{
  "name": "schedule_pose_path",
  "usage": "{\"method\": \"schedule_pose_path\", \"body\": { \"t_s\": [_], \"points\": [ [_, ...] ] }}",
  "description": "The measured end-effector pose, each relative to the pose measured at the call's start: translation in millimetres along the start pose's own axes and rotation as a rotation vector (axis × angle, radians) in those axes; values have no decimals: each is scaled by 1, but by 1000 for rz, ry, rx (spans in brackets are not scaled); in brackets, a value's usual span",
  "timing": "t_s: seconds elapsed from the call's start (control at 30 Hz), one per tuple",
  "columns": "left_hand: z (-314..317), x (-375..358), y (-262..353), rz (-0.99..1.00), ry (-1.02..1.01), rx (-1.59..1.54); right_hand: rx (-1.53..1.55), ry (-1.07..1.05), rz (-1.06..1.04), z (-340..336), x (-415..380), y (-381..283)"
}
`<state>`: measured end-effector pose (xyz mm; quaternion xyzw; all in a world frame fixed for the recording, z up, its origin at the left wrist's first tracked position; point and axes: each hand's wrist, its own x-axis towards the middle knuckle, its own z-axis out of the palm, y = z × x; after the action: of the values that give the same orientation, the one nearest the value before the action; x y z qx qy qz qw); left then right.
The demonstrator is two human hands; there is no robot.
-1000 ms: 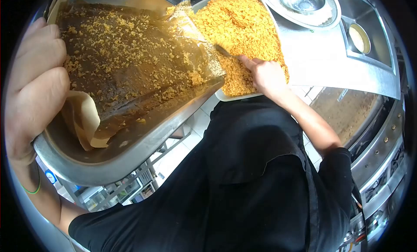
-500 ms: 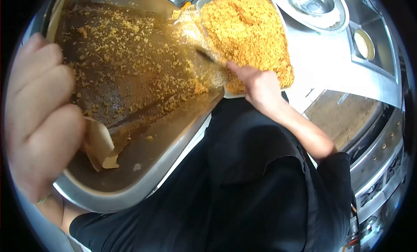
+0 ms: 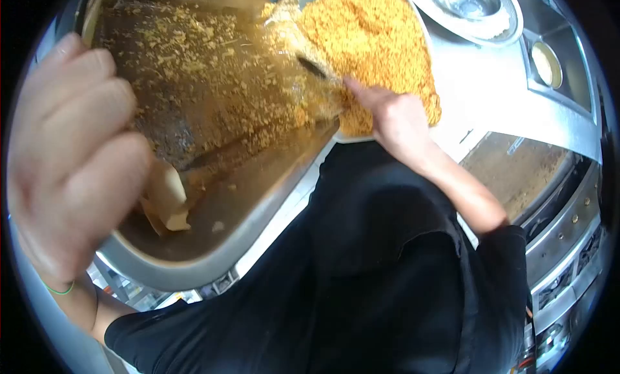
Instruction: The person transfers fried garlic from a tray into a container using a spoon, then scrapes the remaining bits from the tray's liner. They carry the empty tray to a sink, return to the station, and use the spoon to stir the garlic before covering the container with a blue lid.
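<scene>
My left hand (image 3: 77, 154), large and close to the camera, is closed on the edge of a big metal tray (image 3: 194, 271), together with its paper lining (image 3: 166, 196). The tray is tilted, and its brown bottom is scattered with golden crumbs (image 3: 181, 45). Its right end leans over a pale-rimmed container (image 3: 352, 140) heaped with orange-gold crumbs (image 3: 371, 41). Beside that end, my right hand (image 3: 400, 119) is closed, index finger stretched along a slim utensil with a dark, flat tip (image 3: 312, 67). The tip lies over the crumbs at the tray's mouth; the grip itself is hidden under my hand.
At the upper right, a metal bowl (image 3: 466, 1) rests in a wider round pan on the steel counter (image 3: 478, 83). Further right, a round tin (image 3: 546, 64) sits in a sink (image 3: 575, 83). A flat brown surface (image 3: 516, 174) lies below the counter.
My left hand has shifted right and slightly up, and the tray's near edge has risen with it. My right hand and the utensil have moved slightly right.
</scene>
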<state>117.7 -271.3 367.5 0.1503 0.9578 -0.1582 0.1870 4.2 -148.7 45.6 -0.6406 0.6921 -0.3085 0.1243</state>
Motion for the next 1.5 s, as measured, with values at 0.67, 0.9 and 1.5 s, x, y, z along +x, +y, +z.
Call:
{"method": "schedule_pose_path", "body": {
  "t_s": [0.67,0.9,1.5],
  "points": [
    [-1,-3,3,-42,106,-18,274,252,64,4,39,-17],
    [-4,-4,11,-20,143,-32,255,145,-144,11,111,-68],
    [-13,-5,14,-31,218,-98,182,299,223,11,113,-5]
  ]
}}
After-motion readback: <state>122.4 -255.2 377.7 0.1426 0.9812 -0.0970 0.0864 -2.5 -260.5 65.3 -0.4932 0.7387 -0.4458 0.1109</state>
